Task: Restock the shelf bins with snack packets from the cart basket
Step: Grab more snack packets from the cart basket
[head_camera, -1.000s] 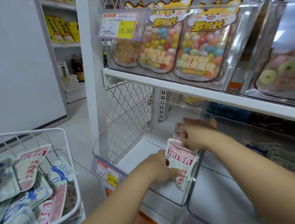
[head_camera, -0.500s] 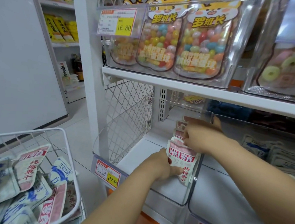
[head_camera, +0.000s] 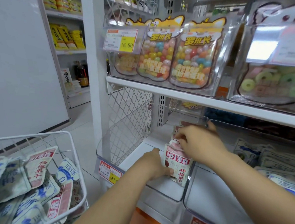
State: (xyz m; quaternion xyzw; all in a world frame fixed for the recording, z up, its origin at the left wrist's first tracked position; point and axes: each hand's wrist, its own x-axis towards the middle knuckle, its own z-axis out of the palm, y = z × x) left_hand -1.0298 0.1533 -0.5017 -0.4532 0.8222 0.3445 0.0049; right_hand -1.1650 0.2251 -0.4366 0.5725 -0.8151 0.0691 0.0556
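Inside the clear shelf bin (head_camera: 165, 192) on the lower shelf, a row of pink-and-white snack packets (head_camera: 177, 164) stands upright against the right wall. My left hand (head_camera: 154, 163) grips the front packet's lower left side. My right hand (head_camera: 199, 144) lies over the tops of the packets behind it, fingers curled on their upper edges. At the lower left is the white wire cart basket (head_camera: 73, 145), with several pink and blue-white packets (head_camera: 38, 168) piled in it.
A second clear bin (head_camera: 223, 213) to the right holds blue-white packets (head_camera: 277, 162). The upper shelf (head_camera: 197, 100) carries bins of colourful candy bags just above my hands. A wire mesh divider (head_camera: 128, 124) closes the bin's left side. Price tags hang on the bin fronts.
My right hand has slid slightly forward along the packet tops. My left hand keeps its hold on the front packet, and the view has tilted a little upward.
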